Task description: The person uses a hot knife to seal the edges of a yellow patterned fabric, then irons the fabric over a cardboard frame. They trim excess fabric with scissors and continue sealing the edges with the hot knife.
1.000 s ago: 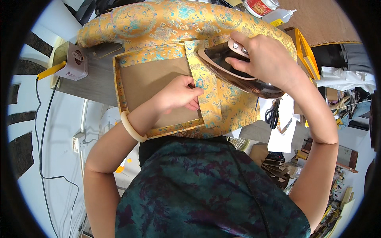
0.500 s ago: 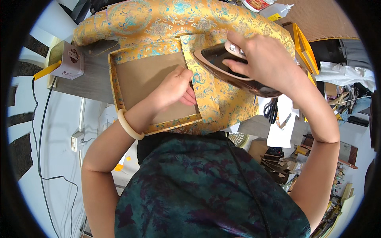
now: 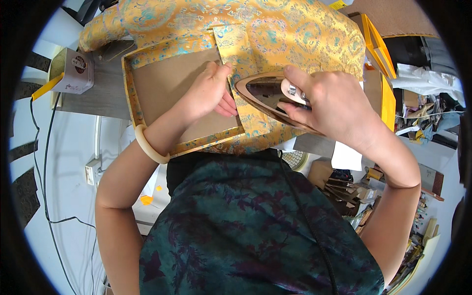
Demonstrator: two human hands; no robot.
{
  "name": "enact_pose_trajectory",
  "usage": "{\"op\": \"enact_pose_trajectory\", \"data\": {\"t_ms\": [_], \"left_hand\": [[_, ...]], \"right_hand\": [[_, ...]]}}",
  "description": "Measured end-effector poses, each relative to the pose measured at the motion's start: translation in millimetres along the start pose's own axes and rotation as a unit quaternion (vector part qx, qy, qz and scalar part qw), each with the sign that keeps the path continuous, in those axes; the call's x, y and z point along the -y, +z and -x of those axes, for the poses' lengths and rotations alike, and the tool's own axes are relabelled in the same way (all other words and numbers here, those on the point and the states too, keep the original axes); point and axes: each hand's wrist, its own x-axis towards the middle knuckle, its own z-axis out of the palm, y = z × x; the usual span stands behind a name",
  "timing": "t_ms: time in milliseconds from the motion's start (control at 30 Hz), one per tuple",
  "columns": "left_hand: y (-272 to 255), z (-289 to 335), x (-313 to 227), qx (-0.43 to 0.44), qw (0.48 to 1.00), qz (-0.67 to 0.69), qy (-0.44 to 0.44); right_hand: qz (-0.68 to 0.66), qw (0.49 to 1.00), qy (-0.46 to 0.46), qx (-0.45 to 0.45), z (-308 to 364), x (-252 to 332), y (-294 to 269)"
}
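Wooden-edged iron [image 3: 273,101], dark glossy soleplate, clamped by its handle in the right hand [image 3: 334,105]; it has slid left toward the left hand [image 3: 206,93], whose fingers press flat, holding nothing, on the brocade fold [image 3: 236,54] at the brown board's [image 3: 164,83] right edge. That strip looks half pressed. Yellow silk brocade [image 3: 275,29], turquoise medallions, drapes beyond.

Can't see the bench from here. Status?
Left hand pressing brocade fabric onto cardboard panel. Right hand gripping iron on fabric. Nothing blocking.
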Motion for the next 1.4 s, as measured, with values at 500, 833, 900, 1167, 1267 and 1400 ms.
{"op": "enact_pose_trajectory", "data": {"t_ms": [500,833,900,1167,1267,1400], "left_hand": [[-3.7,-4.1,0.4,0.01,1.0,-0.011,-0.015],[-1.8,-3.3,2.7,0.012,1.0,-0.017,-0.008],[-2.4,-4.8,2.8,0.022,1.0,-0.018,-0.006],[-14.4,-6.8,9.3,-0.001,0.999,-0.033,0.04],[-17.5,-0.6,6.2,-0.104,0.93,-0.268,0.227],[-32.9,-3.9,22.3,-0.192,0.719,-0.512,0.429]], "right_hand": [[-0.008,0.999,0.012,0.033,17.9,8.0,1.6],[0.026,0.997,0.012,-0.072,-35.4,-35.8,7.1],[0.019,0.994,-0.007,-0.104,-51.3,-49.1,8.7],[-0.387,0.902,0.155,-0.113,-57.3,-83.7,31.8],[-0.668,0.697,0.248,-0.079,-19.6,-123.4,65.3],[-0.893,0.343,0.292,0.007,-4.0,-125.9,126.9]]}}
